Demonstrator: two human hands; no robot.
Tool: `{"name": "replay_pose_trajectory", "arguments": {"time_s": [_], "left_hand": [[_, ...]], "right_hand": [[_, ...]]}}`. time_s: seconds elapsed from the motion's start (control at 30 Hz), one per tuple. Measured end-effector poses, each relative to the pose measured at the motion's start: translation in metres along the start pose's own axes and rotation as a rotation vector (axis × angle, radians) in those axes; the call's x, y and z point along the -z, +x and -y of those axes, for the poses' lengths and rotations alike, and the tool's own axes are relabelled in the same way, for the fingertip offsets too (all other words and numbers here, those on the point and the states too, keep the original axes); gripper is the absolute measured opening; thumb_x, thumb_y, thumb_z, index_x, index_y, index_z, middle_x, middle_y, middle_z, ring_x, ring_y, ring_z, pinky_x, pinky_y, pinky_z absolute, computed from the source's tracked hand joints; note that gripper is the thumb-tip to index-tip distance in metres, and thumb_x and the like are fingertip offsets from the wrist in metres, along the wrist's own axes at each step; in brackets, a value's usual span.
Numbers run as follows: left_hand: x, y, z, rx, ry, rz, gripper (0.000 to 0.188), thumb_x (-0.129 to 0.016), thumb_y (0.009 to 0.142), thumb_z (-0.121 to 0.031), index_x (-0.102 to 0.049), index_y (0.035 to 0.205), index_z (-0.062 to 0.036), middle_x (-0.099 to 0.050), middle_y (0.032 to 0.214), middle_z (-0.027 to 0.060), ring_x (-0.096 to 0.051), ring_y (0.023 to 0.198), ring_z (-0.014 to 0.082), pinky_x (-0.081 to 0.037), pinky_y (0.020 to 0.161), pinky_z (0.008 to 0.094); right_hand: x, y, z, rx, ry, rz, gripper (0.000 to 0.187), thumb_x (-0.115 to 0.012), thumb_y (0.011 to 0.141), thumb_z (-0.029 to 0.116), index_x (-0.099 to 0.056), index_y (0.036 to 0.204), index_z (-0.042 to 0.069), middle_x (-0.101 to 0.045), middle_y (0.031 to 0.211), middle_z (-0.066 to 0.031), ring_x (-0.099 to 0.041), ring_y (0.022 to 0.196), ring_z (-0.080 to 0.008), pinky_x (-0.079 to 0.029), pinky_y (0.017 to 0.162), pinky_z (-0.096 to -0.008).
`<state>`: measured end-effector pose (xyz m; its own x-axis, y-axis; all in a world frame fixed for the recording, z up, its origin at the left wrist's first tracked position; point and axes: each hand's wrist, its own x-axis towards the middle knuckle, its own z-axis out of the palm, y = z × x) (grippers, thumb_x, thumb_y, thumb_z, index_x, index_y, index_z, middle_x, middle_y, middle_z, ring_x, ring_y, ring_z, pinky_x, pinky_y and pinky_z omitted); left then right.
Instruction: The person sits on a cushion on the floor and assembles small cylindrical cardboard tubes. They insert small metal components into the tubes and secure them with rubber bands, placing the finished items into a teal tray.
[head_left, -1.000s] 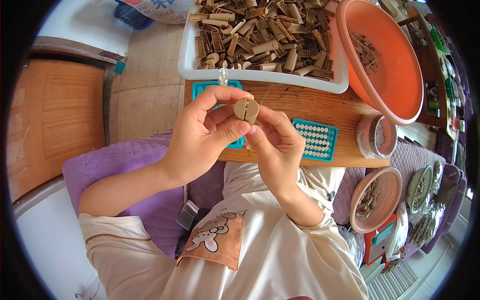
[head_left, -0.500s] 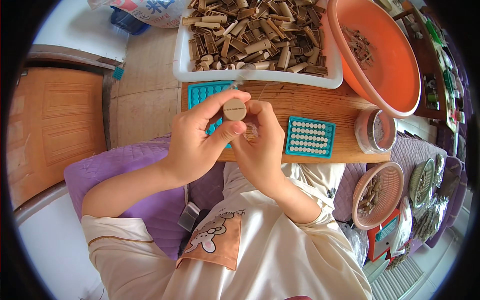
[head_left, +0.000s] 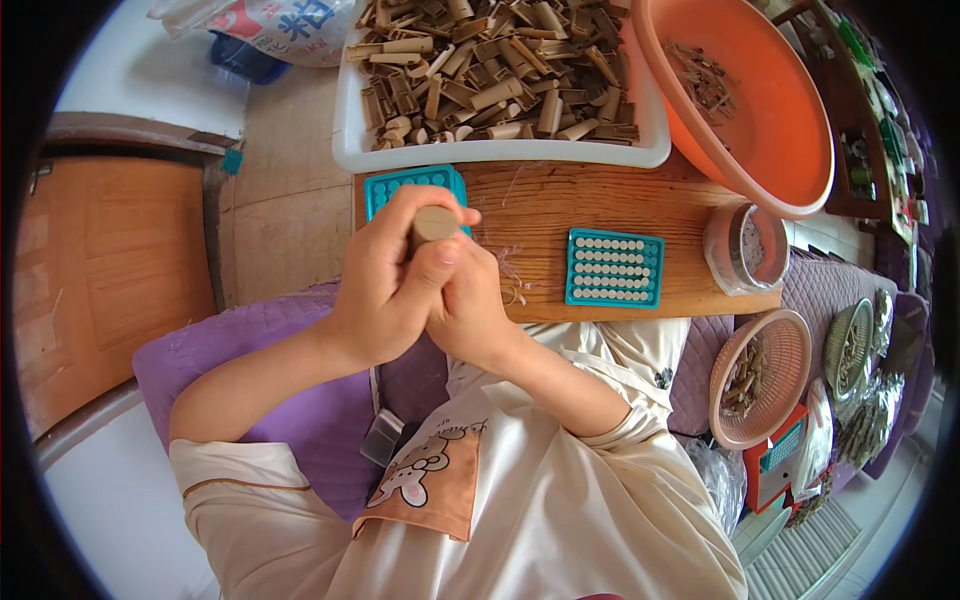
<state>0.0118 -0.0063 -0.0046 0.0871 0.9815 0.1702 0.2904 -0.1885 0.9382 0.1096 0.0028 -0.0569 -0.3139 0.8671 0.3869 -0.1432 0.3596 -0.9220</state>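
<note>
A brown cylindrical plastic piece stands with its round end up, gripped in my left hand, whose fingers and thumb wrap round it. Pressed against it from the right is my right hand. Its fingers are curled and partly hidden behind the left hand, so whether it also grips the cylinder's lower part is hard to see. Behind my hands lies a teal tray, largely covered by them. To the right, a second teal tray holds rows of small white discs.
A white bin heaped with brown plastic shells stands at the table's far side. Beside it leans an orange basin with thin scraps. A round tub sits at the table's right end, a pink basket below it. Thin threads lie on the wooden table.
Both hands have moved slightly left with the cylinder. My right hand has come closer in, its fingers now tucked behind the left hand instead of beside the cylinder's top.
</note>
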Motion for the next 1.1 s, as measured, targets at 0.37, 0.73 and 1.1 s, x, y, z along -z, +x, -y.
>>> {"name": "replay_pose_trajectory", "arguments": {"time_s": [0.37,0.73,1.1], "left_hand": [[0.01,0.006,0.007,0.615,-0.398,0.11,0.034,-0.033,0.093,-0.036,-0.044,0.1,-0.0045,-0.043,0.068,-0.0001,-0.038,0.053,0.0054,-0.04,0.062,0.0231],[0.001,0.0,0.002,0.703,-0.67,0.317,0.037,-0.035,0.092,-0.033,-0.043,0.113,-0.0042,-0.047,0.085,0.0019,-0.041,0.074,0.009,-0.037,0.07,0.022],[0.003,0.0,0.001,0.903,-0.778,0.342,0.037,-0.05,0.085,-0.025,-0.04,0.114,-0.0039,-0.05,0.096,0.008,-0.052,0.083,0.0161,-0.042,0.075,0.0272]], "right_hand": [[0.229,-0.006,0.053,-0.594,-0.695,0.053,0.023,-0.053,0.076,0.001,-0.057,0.098,0.002,-0.058,0.077,-0.007,-0.055,0.072,-0.0112,-0.043,0.063,-0.0243],[0.355,-0.002,-0.019,-0.164,-1.54,0.286,0.022,-0.048,0.069,-0.005,-0.058,0.087,0.001,-0.059,0.089,-0.0147,-0.055,0.086,-0.0318,-0.045,0.072,-0.0378],[0.366,-0.007,-0.01,-0.578,-1.109,-0.122,0.018,-0.051,0.074,0.004,-0.06,0.09,0.003,-0.062,0.08,-0.0136,-0.06,0.073,-0.0254,-0.046,0.068,-0.0332]]}}
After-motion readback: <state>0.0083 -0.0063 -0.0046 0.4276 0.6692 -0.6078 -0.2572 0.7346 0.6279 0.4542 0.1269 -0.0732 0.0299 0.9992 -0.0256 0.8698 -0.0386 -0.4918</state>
